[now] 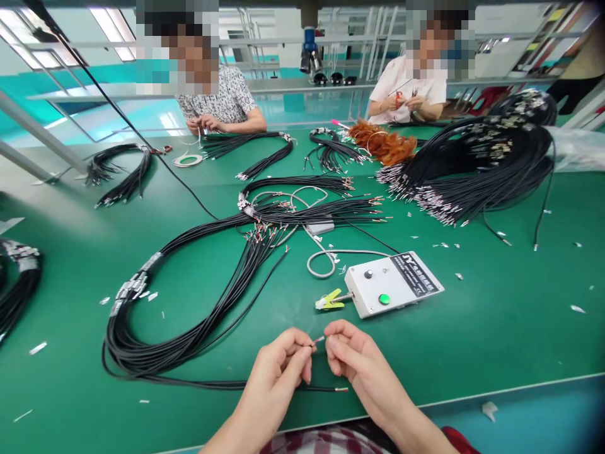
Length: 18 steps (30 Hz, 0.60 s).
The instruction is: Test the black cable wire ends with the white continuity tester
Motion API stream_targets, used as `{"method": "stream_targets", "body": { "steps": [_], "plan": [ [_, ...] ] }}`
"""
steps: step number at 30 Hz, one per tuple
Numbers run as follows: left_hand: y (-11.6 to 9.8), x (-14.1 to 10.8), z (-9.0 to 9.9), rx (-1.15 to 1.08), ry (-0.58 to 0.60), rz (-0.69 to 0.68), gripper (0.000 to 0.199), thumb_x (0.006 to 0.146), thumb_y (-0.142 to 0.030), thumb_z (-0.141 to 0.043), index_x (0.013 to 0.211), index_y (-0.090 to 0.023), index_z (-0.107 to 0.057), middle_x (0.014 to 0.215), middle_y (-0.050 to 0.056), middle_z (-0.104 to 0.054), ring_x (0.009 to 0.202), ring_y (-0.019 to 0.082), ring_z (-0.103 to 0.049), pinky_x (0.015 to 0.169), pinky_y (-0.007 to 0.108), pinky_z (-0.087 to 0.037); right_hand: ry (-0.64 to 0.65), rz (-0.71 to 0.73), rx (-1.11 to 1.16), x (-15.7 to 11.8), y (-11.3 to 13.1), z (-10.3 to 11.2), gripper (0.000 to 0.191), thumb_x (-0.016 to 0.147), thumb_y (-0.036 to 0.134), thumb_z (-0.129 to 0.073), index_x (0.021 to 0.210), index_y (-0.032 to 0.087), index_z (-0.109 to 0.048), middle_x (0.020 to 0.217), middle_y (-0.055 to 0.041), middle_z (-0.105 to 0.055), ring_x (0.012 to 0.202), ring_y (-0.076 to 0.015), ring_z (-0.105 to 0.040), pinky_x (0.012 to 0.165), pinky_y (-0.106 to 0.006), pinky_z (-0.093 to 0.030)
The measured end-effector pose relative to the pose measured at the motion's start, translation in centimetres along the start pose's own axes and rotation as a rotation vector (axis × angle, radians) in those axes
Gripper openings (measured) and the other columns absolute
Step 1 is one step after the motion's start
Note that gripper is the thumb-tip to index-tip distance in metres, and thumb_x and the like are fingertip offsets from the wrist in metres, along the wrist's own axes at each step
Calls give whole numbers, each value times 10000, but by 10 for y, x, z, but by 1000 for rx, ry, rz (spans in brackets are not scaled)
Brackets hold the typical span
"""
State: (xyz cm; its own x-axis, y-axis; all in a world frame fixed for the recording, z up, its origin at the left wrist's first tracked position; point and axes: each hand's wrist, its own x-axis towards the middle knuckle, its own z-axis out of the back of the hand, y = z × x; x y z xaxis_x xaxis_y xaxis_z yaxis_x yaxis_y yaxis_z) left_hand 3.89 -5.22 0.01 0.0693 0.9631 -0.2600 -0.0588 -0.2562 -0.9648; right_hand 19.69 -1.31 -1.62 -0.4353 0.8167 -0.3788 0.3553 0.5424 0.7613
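Observation:
My left hand (282, 366) is closed in a pinch around a cable end (319, 340), whose thin bare wires poke out past the fingertips. Thumb and forefinger of my right hand (352, 356) are pressed together beside the wire tips; whether they grip anything is too small to see. Beneath my left hand passes another black cable (212, 383), its stripped tip showing between my wrists. It runs back to a curved bundle of black cables (137, 340) on the left, banded with white labels. Just beyond my hands is a grey-white box (371, 287) with a green button, a knob and a yellow-green clip (331, 300).
On the green table (496, 321) lie more cable bundles (265, 151) and a large cable pile (472, 164) at right. Orange-brown strands (382, 142) lie beside it. A grey cord (321, 271) loops behind the box. White scraps are scattered. Two people work opposite.

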Motion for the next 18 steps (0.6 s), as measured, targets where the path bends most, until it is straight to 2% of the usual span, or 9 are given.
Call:
{"method": "stream_targets", "body": {
  "steps": [5,9,14,18],
  "plan": [
    [-3,1,0,8,-6,-2,284,905,-429,-529,830,-158,-567,591,-24,-520,571,122,-454,552,230,-359,28,-37,83,3,1,-5,342,725,410,-795,884,166,-616,610,60,-523,543,-54,-435,561,-198,-321],
    [-3,3,0,2,-31,-7,264,891,-409,-540,812,-158,-560,596,-28,-512,570,123,-460,555,234,-368,46,-65,64,0,-5,-9,346,682,360,-828,875,169,-613,568,79,-485,516,-50,-401,528,-194,-285],
    [-3,3,0,39,-38,-15,245,895,-387,-529,809,-161,-563,611,-23,-524,587,129,-474,585,244,-391,14,-10,45,-3,-5,-4,344,692,381,-819,873,171,-615,589,70,-501,534,-54,-411,534,-195,-287],
    [-4,3,0,62,-22,-17,236,901,-374,-517,808,-163,-568,611,-20,-530,590,132,-478,592,248,-394,26,-40,95,0,0,0,302,745,399,-770,872,173,-614,628,52,-532,555,-61,-440,559,-199,-327]
  ]
}}
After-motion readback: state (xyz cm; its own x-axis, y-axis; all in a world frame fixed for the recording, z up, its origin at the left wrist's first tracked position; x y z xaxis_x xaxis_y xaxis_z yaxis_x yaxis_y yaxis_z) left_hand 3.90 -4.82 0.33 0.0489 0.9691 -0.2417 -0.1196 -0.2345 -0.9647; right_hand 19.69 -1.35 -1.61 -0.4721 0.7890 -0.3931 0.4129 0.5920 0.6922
